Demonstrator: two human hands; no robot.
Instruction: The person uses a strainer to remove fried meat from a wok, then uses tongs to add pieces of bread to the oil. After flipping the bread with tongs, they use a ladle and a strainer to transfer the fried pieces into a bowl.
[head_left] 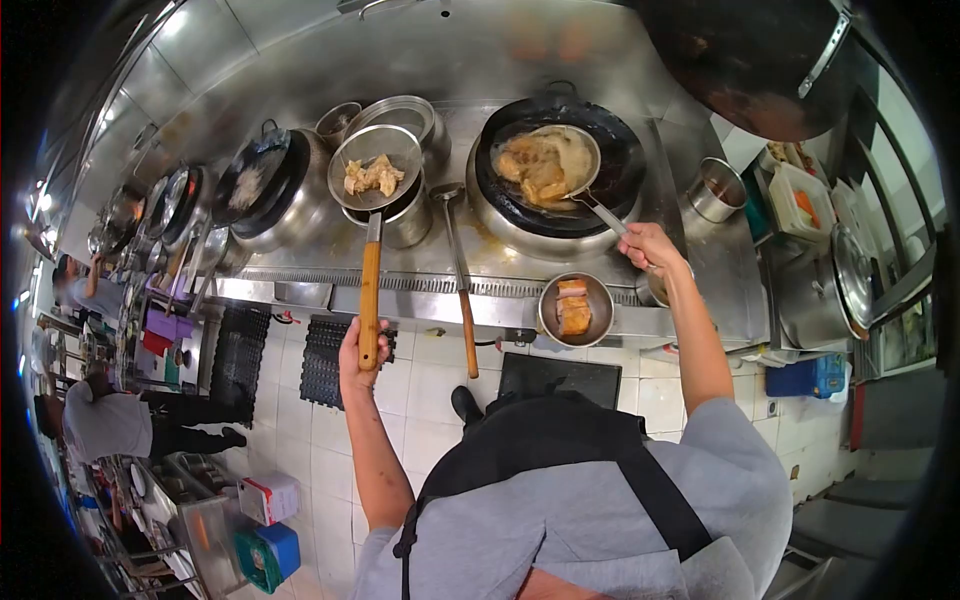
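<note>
My left hand (352, 358) is closed around the wooden handle of a mesh strainer (371, 270). Pale golden fried pieces (375, 177) lie in its mesh, above a metal pot (408, 228). With my right hand (650, 246) I grip the metal handle of a round strainer (603, 212) whose head is in the black wok (628, 185). Large browned pieces of food (532, 168) sit in foaming oil there, partly in front of the strainer's rim. Below the wok, a steel bowl (602, 328) holds browned slabs of meat (574, 308).
A wooden-handled ladle (458, 250) lies across the counter edge between my hands. Another wok (285, 190) stands left. A steel pot (717, 190) and a food container (800, 200) are at right. Two people in grey shirts, one nearer (105, 425), are at left.
</note>
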